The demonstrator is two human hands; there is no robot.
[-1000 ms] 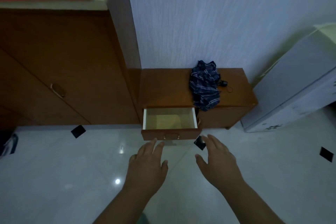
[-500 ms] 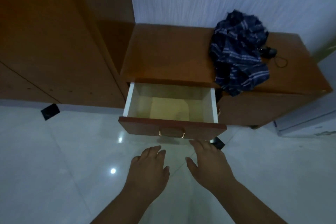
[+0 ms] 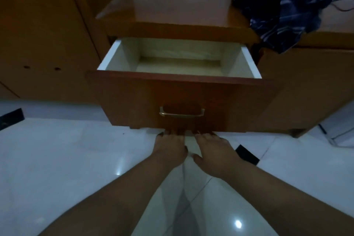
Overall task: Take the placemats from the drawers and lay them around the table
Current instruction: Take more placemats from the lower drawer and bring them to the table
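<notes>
A wooden drawer (image 3: 134,99) of a low cabinet stands pulled out, with a brass handle (image 3: 181,113) on its front. Its pale inside (image 3: 178,65) shows nothing I can make out as a placemat. My left hand (image 3: 169,149) and my right hand (image 3: 215,152) reach side by side, palms down, fingers straight. Their fingertips touch the bottom edge of the drawer front, below the handle.
A crumpled dark blue striped cloth (image 3: 283,5) lies on the cabinet top (image 3: 172,2) at the right and hangs over its edge. A tall wooden cupboard (image 3: 42,30) stands to the left. The floor (image 3: 67,159) is glossy white tile with black inlays.
The view has dropped lower and much closer to the drawer. Both hands have moved forward from the open floor to the bottom edge of the drawer front.
</notes>
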